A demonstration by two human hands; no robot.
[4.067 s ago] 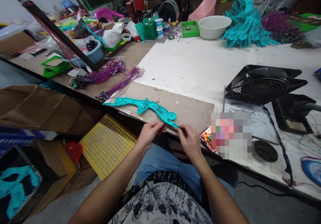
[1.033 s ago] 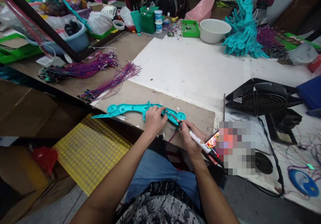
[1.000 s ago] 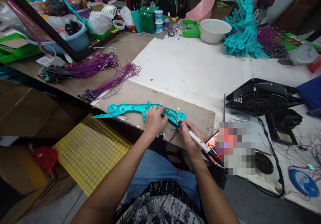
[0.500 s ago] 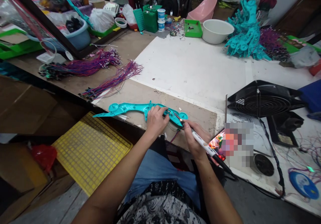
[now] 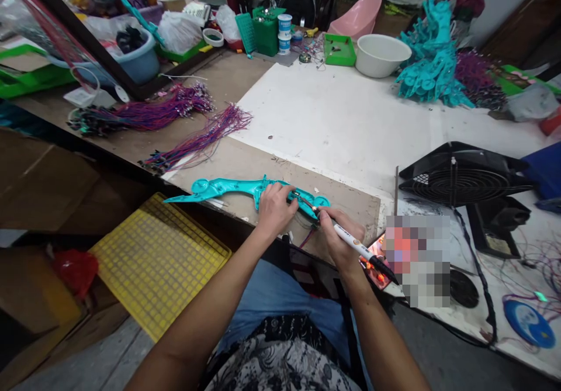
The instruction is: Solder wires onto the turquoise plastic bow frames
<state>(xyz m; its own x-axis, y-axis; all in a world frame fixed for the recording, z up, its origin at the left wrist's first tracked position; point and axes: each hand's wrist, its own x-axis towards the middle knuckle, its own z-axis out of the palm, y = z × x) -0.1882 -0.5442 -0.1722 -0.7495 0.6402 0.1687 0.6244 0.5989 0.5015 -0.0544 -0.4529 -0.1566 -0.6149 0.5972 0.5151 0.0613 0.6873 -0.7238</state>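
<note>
Teal piece [image 5: 232, 187]: left hand [image 5: 274, 207] on it, pinching — can't tell
White iron [image 5: 353, 242]: clamped in my right hand [image 5: 336, 251] — light touch works best

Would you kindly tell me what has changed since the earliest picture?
The left hand has moved up onto the turquoise part. The right hand has let go of the part's right tip and taken hold of a white pen-shaped tool. The part's left end now juts past the edge of the table. The wire bundles and white basin stayed put.
</note>
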